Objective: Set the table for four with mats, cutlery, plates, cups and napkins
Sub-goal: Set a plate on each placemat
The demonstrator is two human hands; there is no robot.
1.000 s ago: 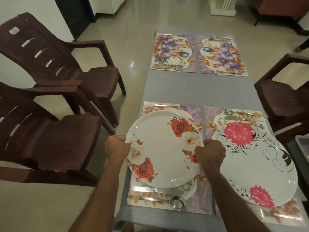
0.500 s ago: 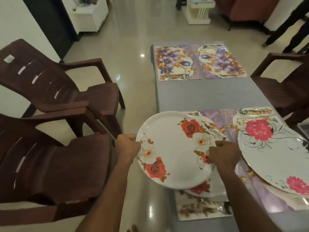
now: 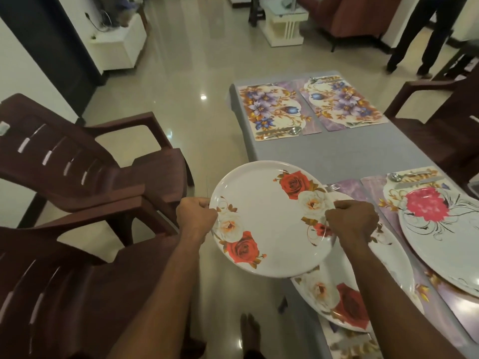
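No legible text, label, brand, number or sign appears anywhere in the view. The plates (image 3: 269,218) and the mats (image 3: 272,112) on the desk (image 3: 337,151) carry floral patterns only, without lettering. A small pale tag on the back of one chair (image 3: 4,128) is too small to read.
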